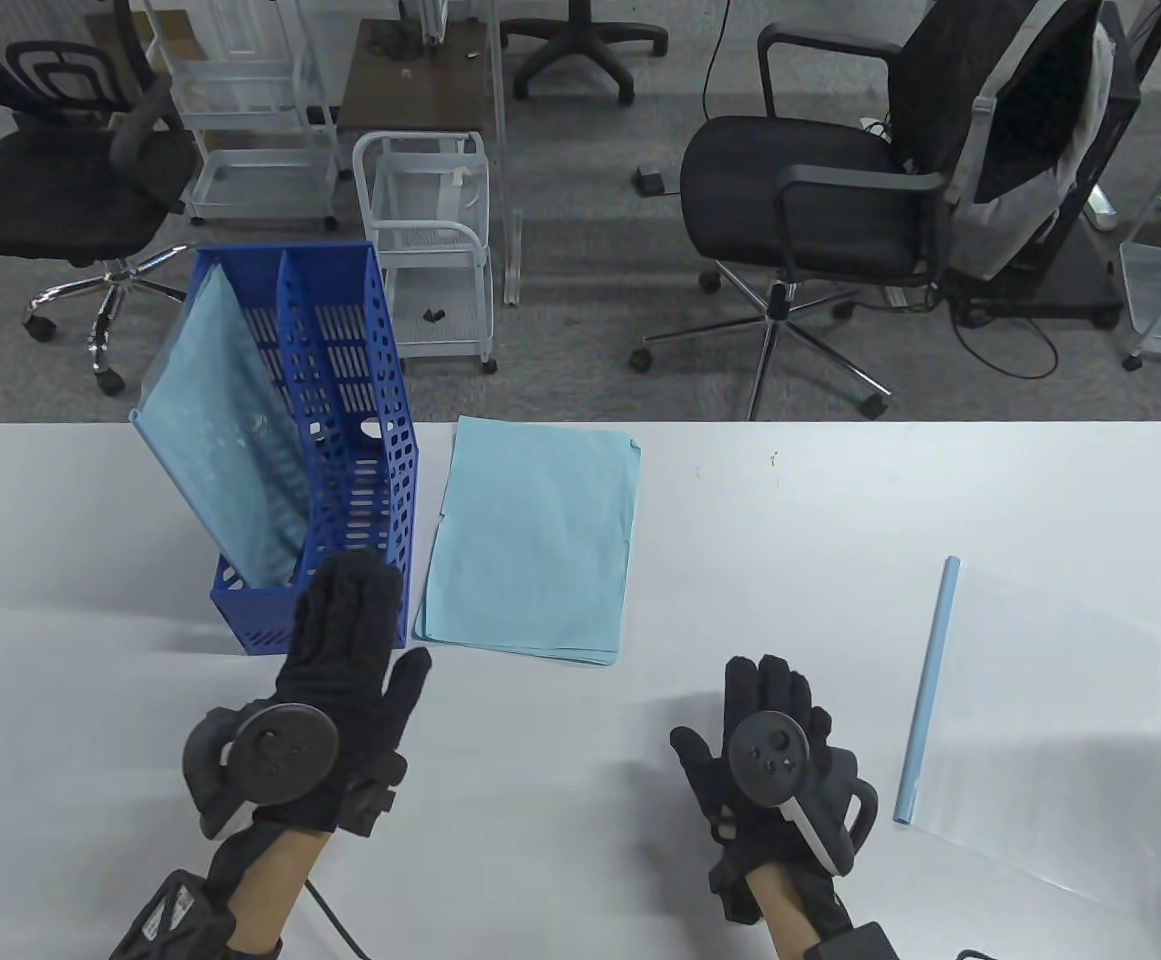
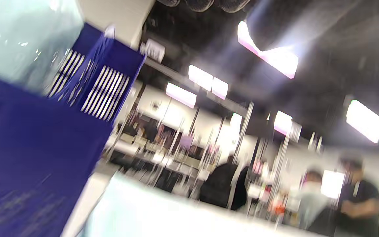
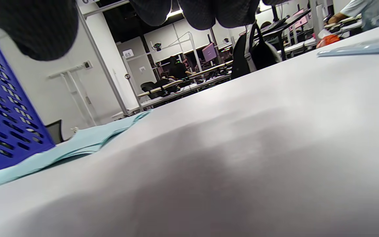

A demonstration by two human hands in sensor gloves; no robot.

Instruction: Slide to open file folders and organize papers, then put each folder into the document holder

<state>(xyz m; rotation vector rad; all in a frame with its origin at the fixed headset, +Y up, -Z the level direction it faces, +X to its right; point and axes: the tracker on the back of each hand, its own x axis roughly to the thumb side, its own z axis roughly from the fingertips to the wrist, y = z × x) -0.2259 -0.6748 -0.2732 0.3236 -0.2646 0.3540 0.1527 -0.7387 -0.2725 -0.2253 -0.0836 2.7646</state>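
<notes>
A blue perforated document holder (image 1: 340, 420) stands at the table's left, and a clear folder with light blue paper (image 1: 225, 430) leans in its left slot. My left hand (image 1: 345, 640) reaches to the holder's near end with straight fingers and holds nothing. A stack of light blue papers (image 1: 530, 540) lies flat just right of the holder. A clear folder with a light blue slide bar (image 1: 925, 690) lies at the right. My right hand (image 1: 770, 720) hovers low between papers and folder, fingers relaxed and empty. The holder (image 2: 28, 141) fills the blurred left wrist view.
The white table (image 1: 740, 520) runs across the whole width. Beyond its far edge stand office chairs (image 1: 820, 190) and white wire carts (image 1: 430, 240). In the right wrist view the holder (image 3: 2, 112), papers (image 3: 77, 141) and slide bar (image 3: 357, 49) show low over the tabletop.
</notes>
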